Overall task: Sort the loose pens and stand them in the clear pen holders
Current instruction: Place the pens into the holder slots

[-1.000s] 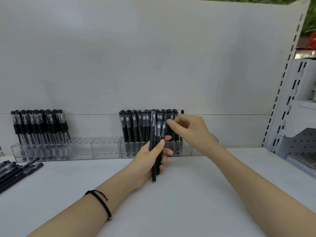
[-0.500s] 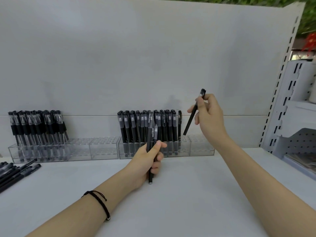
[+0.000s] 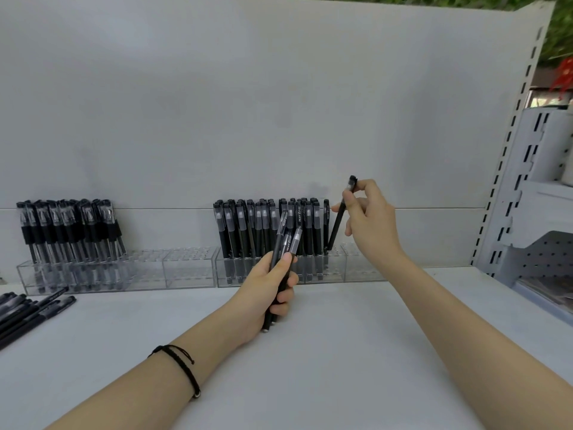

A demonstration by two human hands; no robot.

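the right hand (image 3: 370,221) pinches one pen (image 3: 336,228) aslant, tip at the clear holder (image 3: 362,271) beside its standing pens (image 3: 248,228), while the left hand (image 3: 266,290) grips a spare bundle (image 3: 286,237); that slant may jam the tip or topple neighbours.

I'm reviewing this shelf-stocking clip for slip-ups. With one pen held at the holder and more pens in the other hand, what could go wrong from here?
1. The right hand pinches its pen tilted, tip close beside the last standing pen; it may miss a free hole in the clear holder or knock that neighbour.
2. The left hand grips a fanned bundle of pens in front of the row; one could slip out.
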